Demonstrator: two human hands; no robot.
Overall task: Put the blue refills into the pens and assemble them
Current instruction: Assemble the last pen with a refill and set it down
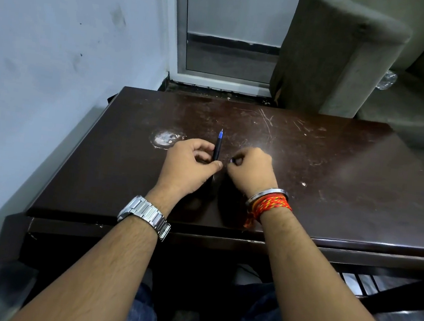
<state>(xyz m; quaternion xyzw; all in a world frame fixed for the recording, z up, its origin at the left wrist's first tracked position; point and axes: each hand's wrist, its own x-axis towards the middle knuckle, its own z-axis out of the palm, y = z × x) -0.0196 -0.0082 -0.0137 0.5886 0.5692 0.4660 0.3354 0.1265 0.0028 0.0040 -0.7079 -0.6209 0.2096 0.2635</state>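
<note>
Left hand [188, 166] grips upright pen [217, 149].

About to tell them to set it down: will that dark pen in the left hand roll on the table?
Probably. The pen looks slim, round and light, and the table is smooth and glossy. It seems stiff, held upright by the left hand without bending.

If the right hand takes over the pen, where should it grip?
Probably the bare dark barrel of the pen, above the left hand, approached from its open right side. The pen stands nearly upright, blue tip away, and the left hand covers its lower end.
</note>
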